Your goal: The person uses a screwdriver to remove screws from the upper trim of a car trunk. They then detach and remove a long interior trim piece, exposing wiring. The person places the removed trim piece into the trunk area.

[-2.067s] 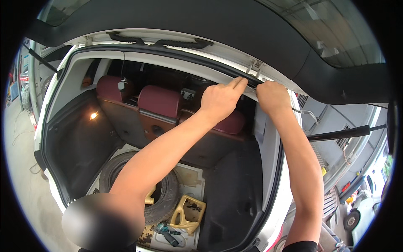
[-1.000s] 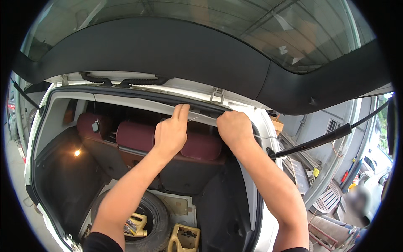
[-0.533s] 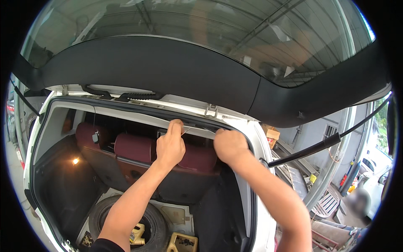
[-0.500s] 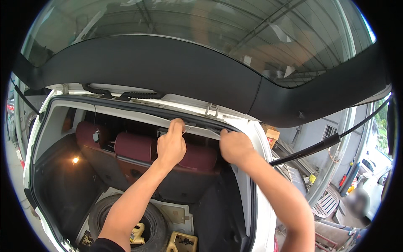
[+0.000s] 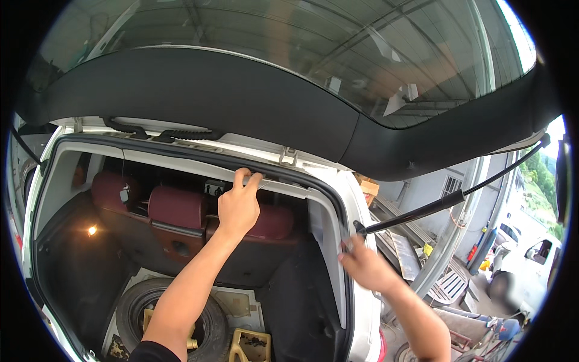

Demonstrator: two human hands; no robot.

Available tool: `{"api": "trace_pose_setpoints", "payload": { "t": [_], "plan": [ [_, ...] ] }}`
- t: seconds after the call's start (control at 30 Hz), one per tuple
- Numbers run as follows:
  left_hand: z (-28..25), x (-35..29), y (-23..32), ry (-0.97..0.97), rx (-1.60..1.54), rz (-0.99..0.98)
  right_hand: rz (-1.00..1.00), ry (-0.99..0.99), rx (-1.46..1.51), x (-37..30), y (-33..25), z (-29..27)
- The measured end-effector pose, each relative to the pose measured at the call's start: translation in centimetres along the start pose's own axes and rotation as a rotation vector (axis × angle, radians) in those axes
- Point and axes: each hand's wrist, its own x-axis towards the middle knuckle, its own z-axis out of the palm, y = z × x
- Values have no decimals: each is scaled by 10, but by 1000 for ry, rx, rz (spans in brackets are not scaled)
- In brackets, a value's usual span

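At the top edge of the open car boot, my left hand (image 5: 239,204) is raised with its fingers bent and closed on the black rubber seal (image 5: 199,158) and the pale trim beneath it. A thin, light strand shows beside those fingertips; whether they hold it is unclear. My right hand (image 5: 369,264) is lower, beside the right edge of the opening, near the foot of the gas strut (image 5: 416,211). Its fingers are smeared by motion, and a blurred greyish streak shows above them, too faint to name.
Overhead hangs the raised tailgate (image 5: 229,90) with its glass. Inside the boot are dark red rear seats (image 5: 176,208), a spare tyre (image 5: 129,314), a cut-open yellowish container (image 5: 250,347) and a lit lamp (image 5: 91,230). Metal racks and a white vehicle (image 5: 531,265) stand outside on the right.
My right hand has left the top edge and moved down and right to the side of the opening. My left hand stays at the top edge. The whole view has shifted slightly.
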Motion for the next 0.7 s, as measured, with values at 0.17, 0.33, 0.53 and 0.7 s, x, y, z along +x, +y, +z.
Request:
{"api": "trace_pose_setpoints", "payload": {
  "t": [0.17,0.33,0.53,0.7],
  "plan": [
    [11,3,19,56,-113,24,72,-209,-187,-76,70,59],
    [12,-1,7,40,-50,10,194,-129,23,-57,23,12],
    [17,-1,4,87,-91,9,-134,172,-348,-8,-15,-28],
    [21,-1,5,64,-123,-30,-224,156,-521,17,-35,-39]
  ]
}}
